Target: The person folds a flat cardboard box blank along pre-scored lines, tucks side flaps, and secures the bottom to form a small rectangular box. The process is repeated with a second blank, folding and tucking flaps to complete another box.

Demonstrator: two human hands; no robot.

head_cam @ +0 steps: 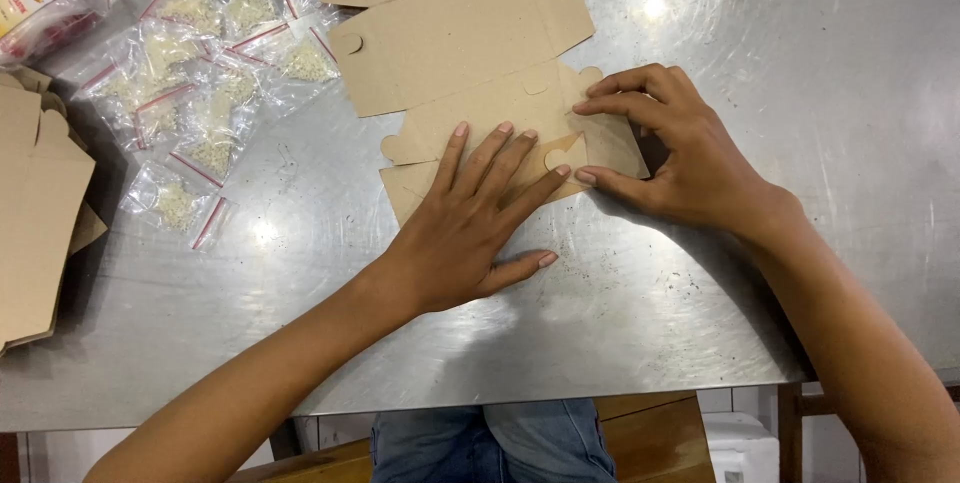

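Flat carton blank (pixel 470 53) lay mid-surface (pixel 800 143); left hand (pixel 470 223) pressed on its near end, right hand (pixel 680 148) at its right edge. Small bags (pixel 200 83) lay to its left; stacked blanks (pixel 35 213) at far left edge.
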